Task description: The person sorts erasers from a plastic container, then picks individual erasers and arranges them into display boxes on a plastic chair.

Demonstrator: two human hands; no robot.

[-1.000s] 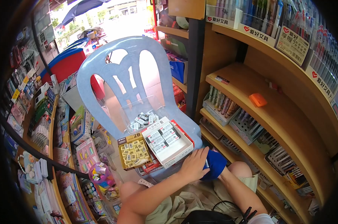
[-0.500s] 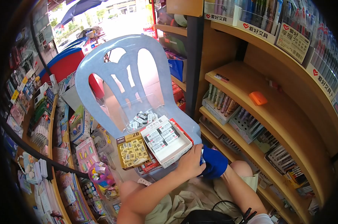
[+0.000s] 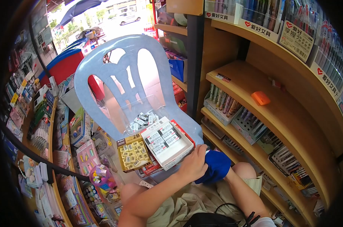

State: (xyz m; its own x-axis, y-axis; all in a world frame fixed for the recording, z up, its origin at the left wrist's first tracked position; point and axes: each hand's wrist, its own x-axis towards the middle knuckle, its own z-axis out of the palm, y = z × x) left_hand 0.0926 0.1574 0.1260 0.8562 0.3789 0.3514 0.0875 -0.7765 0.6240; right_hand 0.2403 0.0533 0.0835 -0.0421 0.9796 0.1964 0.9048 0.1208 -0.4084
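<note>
My left hand (image 3: 194, 163) is closed, its fingers together at the edge of a blue cloth (image 3: 215, 166). A small whitish bit shows at its fingertips; I cannot make out what it is. The cloth covers my right hand, which is bunched beneath it with its fingers hidden. Just beyond my left hand, a white open box (image 3: 175, 153) holds several small paper-sleeved erasers (image 3: 164, 137). Beside it stands a yellow-brown box (image 3: 122, 155) of yellow-sleeved 2B erasers (image 3: 134, 154). Behind these, a clear plastic tray (image 3: 128, 113) contains loose black-and-white erasers (image 3: 143, 120).
The boxes rest on a blue plastic chair (image 3: 80, 75). Wooden shelves (image 3: 232, 72) with pens rise at the right, an orange object (image 3: 260, 98) on one. Stationery racks (image 3: 52, 151) and a pink basket (image 3: 103, 181) stand at the left.
My left hand has shifted slightly, and its fingers sit higher against the cloth. The cloth has turned a little and spreads further left below the fingers. The boxes are unchanged.
</note>
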